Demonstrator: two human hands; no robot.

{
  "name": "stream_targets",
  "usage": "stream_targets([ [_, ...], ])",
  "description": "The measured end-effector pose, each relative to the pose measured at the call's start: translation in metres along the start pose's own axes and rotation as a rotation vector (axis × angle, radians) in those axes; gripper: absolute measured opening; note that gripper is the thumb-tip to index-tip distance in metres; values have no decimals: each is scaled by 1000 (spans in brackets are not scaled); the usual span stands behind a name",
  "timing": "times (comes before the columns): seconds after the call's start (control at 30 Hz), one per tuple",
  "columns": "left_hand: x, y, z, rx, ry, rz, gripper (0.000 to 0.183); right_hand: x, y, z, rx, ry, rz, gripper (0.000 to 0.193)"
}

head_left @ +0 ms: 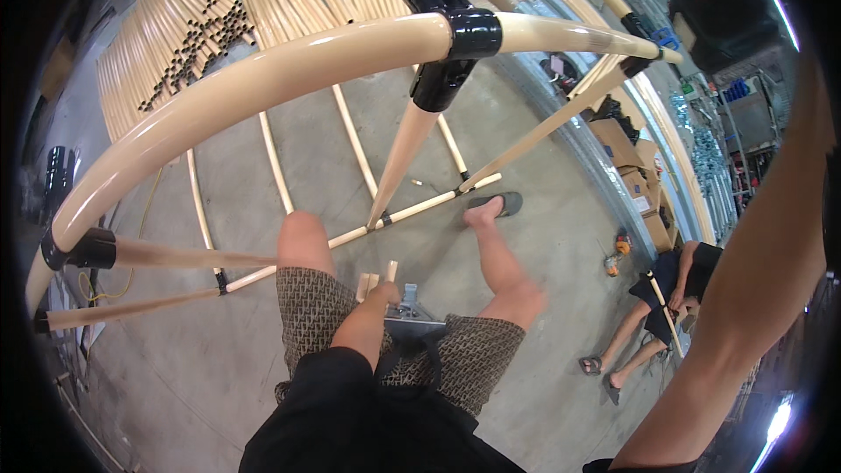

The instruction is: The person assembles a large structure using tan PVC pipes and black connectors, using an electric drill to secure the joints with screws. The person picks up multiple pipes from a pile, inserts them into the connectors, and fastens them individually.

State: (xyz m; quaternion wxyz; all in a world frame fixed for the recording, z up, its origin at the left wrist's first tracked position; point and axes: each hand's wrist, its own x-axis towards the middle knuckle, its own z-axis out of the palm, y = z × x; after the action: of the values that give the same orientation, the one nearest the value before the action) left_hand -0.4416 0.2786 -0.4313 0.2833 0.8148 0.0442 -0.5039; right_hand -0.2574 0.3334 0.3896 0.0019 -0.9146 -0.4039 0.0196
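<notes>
My left hand (382,294) is low at my waist, beside a grey pouch or tray (416,328) with a metal clip. Its fingers look closed near short cream pieces (367,285); what they hold, if anything, cannot be made out. My right forearm (745,307) rises along the right side, and its hand passes beyond the dark rim. Before me stands a frame of cream tubes. Its top tube (289,66) crosses close in front, with a black clamp joint (474,32) gripping it. An upright tube (405,153) runs from this joint down to a floor-level tube (420,208).
Stacked cream tubes (162,44) lie at the far left. Cardboard boxes (632,166) and long metal rails (574,144) line the right. An orange power drill (619,250) stands on the floor, near a seated person (666,293) holding a tube. A dark shape (723,13) fills the upper right.
</notes>
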Motion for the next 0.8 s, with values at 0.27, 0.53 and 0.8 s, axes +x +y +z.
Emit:
stream_targets([
  [0.27, -57, 31, -16, -587, 852, 249, 30, -6, -1, -17, -113, -85, 93, 40],
  [0.53, -252, 68, -121, -1003, 1100, 854, 12, 19, 60, -44, -55, 313, -333, 35],
  [0.8, -384, 48, -136, -1443, 1106, 1284, 13, -61, 18, -24, 460, 723, -219, 40],
])
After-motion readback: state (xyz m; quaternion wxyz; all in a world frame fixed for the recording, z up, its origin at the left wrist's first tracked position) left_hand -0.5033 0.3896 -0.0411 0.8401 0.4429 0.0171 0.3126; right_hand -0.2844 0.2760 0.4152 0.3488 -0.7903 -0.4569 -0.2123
